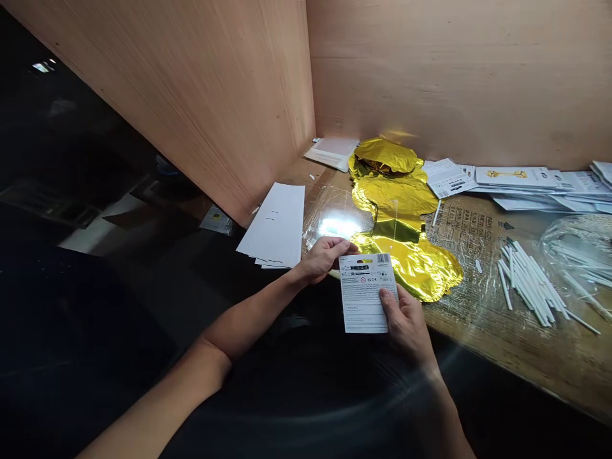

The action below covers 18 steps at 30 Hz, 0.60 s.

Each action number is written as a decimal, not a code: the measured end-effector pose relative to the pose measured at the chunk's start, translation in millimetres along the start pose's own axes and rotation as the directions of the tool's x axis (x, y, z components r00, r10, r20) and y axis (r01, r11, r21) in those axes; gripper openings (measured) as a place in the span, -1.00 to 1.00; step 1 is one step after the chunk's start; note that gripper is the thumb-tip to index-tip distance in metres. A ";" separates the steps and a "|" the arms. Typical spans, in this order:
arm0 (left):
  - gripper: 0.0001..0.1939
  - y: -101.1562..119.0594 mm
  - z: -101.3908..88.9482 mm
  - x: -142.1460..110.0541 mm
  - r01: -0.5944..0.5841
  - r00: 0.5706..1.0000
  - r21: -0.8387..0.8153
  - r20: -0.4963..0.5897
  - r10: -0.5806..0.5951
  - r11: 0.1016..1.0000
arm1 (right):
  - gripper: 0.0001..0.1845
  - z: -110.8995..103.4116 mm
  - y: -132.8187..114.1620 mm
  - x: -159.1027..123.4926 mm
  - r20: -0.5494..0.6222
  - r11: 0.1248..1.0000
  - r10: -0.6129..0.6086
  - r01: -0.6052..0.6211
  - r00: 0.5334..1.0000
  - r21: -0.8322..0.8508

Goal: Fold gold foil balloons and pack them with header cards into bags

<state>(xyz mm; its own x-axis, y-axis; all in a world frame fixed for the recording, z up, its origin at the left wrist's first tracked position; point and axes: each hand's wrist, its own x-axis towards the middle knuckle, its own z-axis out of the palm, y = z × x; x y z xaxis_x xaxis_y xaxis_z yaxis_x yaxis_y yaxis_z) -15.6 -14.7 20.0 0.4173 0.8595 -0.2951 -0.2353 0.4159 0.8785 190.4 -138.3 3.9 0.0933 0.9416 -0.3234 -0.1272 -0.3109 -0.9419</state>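
Upright in front of me is a white printed packaging card (366, 309) with a hang hole, a barcode and small text. My right hand (408, 322) grips its right edge, thumb across the printed face and fingers behind. At the upper left corner, my left hand (322, 260) is closed, thumb against fingers; its fingertips are partly hidden by the card. Just behind the card lie flat gold foil balloons (406, 197), spread along the table. A stack of plain white paper sheets (277, 220) rests left of them, near my left hand.
White sticks (530, 284) lie in a loose pile at right, beside a clear plastic bag (583, 255) with more sticks. Stacked printed cards (521, 180) line the back. Wooden panels (454, 76) rise behind and at left. The cardboard-covered table (478, 341) ends in front of me.
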 end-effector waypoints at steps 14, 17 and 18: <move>-0.47 -51.4 57.4 -12.9 -0.161 0.982 -0.130 -0.118 0.146 0.978 | -0.53 1.3 23.8 -32.9 -0.299 0.968 -0.134 0.061 0.945 -0.243; -0.43 -56.5 60.4 -9.6 -0.170 0.980 -0.122 -0.127 0.155 0.978 | -0.53 -1.0 25.1 -38.5 -0.324 0.964 -0.153 0.069 0.934 -0.257; -0.44 -59.3 61.2 -9.1 -0.162 0.979 -0.106 -0.140 0.147 0.981 | -0.54 -0.3 25.7 -39.5 -0.344 0.964 -0.164 0.077 0.924 -0.253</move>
<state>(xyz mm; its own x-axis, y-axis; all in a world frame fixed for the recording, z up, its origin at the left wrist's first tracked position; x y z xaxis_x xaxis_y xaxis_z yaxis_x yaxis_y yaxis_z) 48.3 -65.4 -6.4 0.2516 0.9442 -0.2125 -0.3913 0.3001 0.8700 183.7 -183.5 -7.5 0.4473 0.8770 -0.1756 0.1347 -0.2602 -0.9561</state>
